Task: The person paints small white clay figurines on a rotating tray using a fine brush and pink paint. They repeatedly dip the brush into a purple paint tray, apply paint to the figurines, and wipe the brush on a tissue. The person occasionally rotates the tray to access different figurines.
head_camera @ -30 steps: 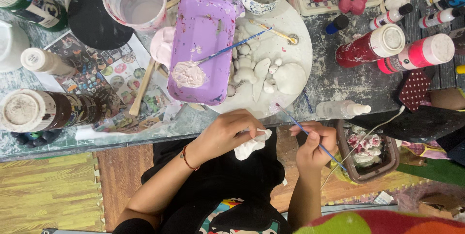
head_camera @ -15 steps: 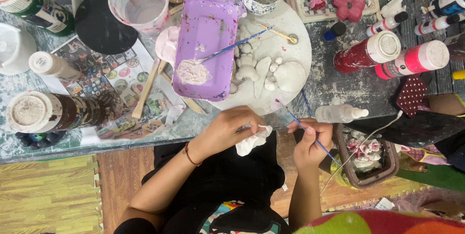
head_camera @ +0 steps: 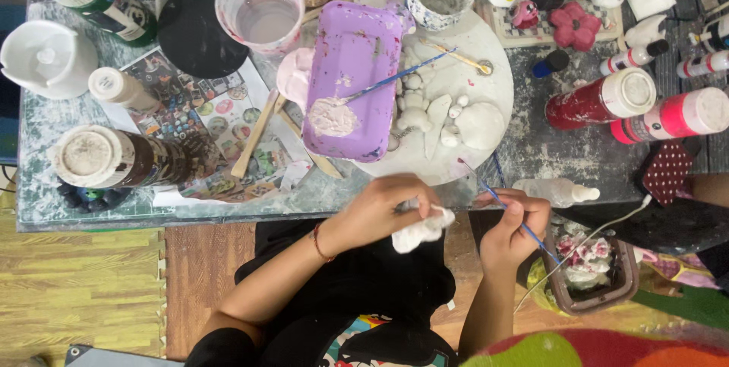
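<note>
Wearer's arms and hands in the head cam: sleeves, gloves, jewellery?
Both forearms are bare, with no sleeves showing and no gloves. The left hand has a thin red cord bracelet at the wrist. The right hand shows no rings or bands.

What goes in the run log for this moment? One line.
left hand: holds white clay piece | right hand: holds thin blue brush | purple tray: on table, paint blob inside
</note>
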